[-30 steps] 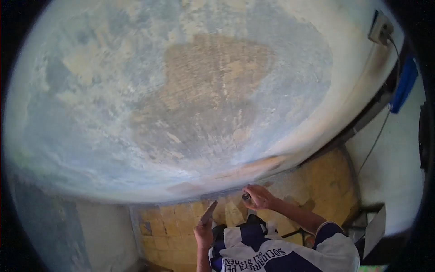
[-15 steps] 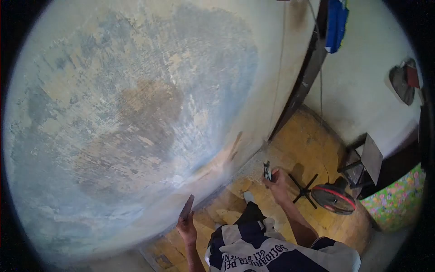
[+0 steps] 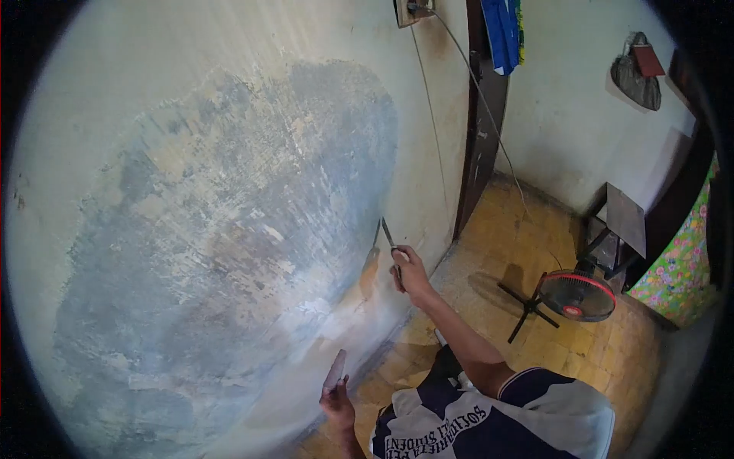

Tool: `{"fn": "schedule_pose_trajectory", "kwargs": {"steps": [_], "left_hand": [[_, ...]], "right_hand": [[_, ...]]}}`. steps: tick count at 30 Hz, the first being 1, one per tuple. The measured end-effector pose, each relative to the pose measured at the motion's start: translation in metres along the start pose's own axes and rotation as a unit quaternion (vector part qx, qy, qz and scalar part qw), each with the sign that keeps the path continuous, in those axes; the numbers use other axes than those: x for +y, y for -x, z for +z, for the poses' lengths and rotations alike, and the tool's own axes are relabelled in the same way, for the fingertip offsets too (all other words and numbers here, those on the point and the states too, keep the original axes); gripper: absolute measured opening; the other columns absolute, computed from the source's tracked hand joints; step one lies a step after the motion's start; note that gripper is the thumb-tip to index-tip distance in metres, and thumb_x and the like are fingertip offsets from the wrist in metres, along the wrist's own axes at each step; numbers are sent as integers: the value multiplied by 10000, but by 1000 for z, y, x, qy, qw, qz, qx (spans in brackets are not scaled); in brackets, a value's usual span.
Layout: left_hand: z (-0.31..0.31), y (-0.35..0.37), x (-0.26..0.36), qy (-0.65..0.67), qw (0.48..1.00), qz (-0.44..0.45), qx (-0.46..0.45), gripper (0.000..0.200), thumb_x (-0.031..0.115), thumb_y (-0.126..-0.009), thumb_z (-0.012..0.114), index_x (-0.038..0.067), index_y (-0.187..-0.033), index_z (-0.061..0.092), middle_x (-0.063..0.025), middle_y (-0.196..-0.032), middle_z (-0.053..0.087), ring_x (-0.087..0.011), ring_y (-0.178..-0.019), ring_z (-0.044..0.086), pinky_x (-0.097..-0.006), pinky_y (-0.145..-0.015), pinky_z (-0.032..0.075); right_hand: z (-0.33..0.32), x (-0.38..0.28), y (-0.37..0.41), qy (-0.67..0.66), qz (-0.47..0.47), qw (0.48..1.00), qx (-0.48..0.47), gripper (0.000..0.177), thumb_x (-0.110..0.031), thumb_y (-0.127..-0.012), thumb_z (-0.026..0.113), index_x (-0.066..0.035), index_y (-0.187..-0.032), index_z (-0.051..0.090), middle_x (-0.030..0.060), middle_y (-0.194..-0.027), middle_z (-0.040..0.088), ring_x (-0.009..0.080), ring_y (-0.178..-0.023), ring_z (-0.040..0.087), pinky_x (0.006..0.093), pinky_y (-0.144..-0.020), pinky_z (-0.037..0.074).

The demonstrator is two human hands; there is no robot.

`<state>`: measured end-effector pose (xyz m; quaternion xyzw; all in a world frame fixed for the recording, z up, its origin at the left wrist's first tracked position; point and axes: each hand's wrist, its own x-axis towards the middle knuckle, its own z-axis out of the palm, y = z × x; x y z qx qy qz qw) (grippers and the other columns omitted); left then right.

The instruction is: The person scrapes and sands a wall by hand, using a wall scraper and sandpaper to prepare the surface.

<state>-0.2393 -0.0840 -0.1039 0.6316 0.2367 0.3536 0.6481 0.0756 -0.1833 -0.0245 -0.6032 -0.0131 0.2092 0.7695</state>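
In front of me is a wall (image 3: 428, 176) with a large rough patch (image 3: 191, 199) of grey and cream filler. My right hand (image 3: 413, 274) is closed round the handle of a putty knife (image 3: 388, 232), seen nearly edge-on. Its blade tip is at the wall by the patch's right edge, a thin shadow beside it. Lower down, my left hand (image 3: 337, 403) grips a flat, greyish scraper-like blade (image 3: 334, 370), pointing up and held apart from the wall as far as I can see. Its handle, if any, is hidden in the fingers.
On the tiled floor (image 3: 489, 229) to the right stands a fan (image 3: 577, 295) with a red rim, near a small dark stool (image 3: 625, 218). Beside it hangs a flowered cloth (image 3: 677, 264). A cable (image 3: 483, 98) runs down from a wall socket (image 3: 405, 11) past a dark door frame (image 3: 478, 145).
My right hand has lifted the putty knife up and left to the wall. The left hand still holds its flat blade, little moved. My view has shifted, showing more wall above the patch.
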Motion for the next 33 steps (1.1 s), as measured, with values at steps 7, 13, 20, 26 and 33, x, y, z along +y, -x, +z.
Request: {"fn": "schedule_pose_trajectory", "kwargs": {"steps": [7,13,20,26,33], "left_hand": [[-21,22,19,-43,999,-16,-1,270,19,-957,520,-88,-1199,578,-136,-1172,632,-155,-963,615,-350,-794,564],[-51,18,8,-179,978,-40,97,340,83,-984,493,-81,-1280,535,-146,-1281,599,-196,-1076,594,-350,-876,524],[-34,-105,113,-238,844,417,237,497,280,-1042,337,-48,-1406,419,-232,-1505,352,-381,-1414,304,-479,-1154,220],[23,-196,204,-497,723,396,273,644,361,-1034,312,-61,-1500,172,-252,-1579,134,-400,-1471,104,-502,-1183,38],[141,-236,286,-628,626,378,268,819,477,-987,428,-60,-1508,95,-208,-1598,88,-418,-1472,46,-554,-1173,-16]], "right_hand": [[-22,17,-84,-34,-28,994,104,225,-246,-996,492,-74,-1141,492,74,-687,540,113,-438,431,281,-374,337],[-74,28,-16,-26,2,999,-24,227,-228,-938,530,-56,-1086,519,58,-699,540,122,-452,462,277,-386,355],[-174,110,43,41,92,993,54,323,-235,-925,547,-53,-1191,534,44,-733,551,106,-515,453,275,-442,348],[-243,132,79,15,133,986,95,308,-266,-952,540,-71,-1188,519,55,-692,546,140,-462,471,312,-407,369],[-312,166,101,23,205,968,146,220,-268,-911,584,-141,-1056,480,81,-712,574,160,-471,508,296,-386,385]]}}
